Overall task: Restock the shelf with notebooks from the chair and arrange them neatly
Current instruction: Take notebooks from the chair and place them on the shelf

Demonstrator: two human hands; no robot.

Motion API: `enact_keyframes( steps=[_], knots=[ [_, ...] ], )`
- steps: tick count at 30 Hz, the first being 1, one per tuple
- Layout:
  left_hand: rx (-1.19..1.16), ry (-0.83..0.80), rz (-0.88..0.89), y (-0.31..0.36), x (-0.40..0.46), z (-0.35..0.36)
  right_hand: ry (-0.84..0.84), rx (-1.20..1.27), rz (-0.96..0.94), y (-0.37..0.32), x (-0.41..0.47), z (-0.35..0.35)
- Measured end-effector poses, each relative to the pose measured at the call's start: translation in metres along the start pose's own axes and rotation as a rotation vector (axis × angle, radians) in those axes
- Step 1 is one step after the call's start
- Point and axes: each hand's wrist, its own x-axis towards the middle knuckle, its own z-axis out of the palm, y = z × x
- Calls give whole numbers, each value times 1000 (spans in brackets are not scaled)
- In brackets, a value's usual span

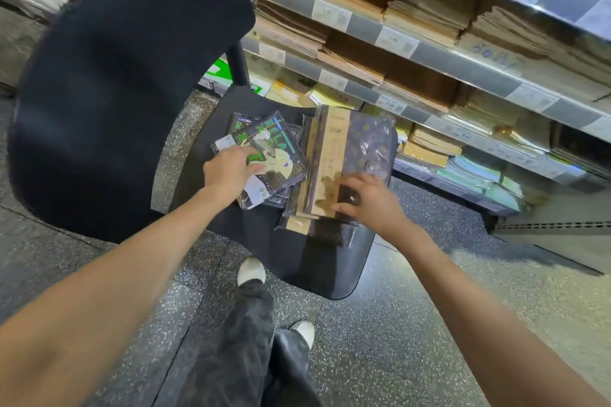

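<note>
From the head camera we see two piles of wrapped notebooks on the black chair [317, 261] beside the shelf [463, 66]. Our left hand [228, 172] lies on the cartoon-covered notebooks [271, 158], fingers fairly straight (no clear grip). Our right hand [370, 198] rests on the purple patterned notebooks [367, 145], fingers spread and slightly bent; whether it grips we cannot tell.
</note>
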Motion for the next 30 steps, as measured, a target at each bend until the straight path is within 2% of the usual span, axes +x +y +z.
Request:
enact_keyframes(
  steps=[3,8,13,16,21,26,30],
  knots=[
    [-13,45,100,-7,11,2,27,19,63,13,2,6],
    [5,-89,281,-16,44,12,64,-33,177,24,12,11],
    [153,-230,289,-24,63,13,74,80,224,29,17,21],
    [194,-195,293,-27,59,15,100,93,206,30,18,24],
    [168,-167,193,-27,55,18,112,99,206,29,16,24],
    [51,-117,-142,-23,45,24,120,72,224,25,14,26],
    [66,-90,-239,-11,41,28,120,18,197,25,12,27]
  ],
)
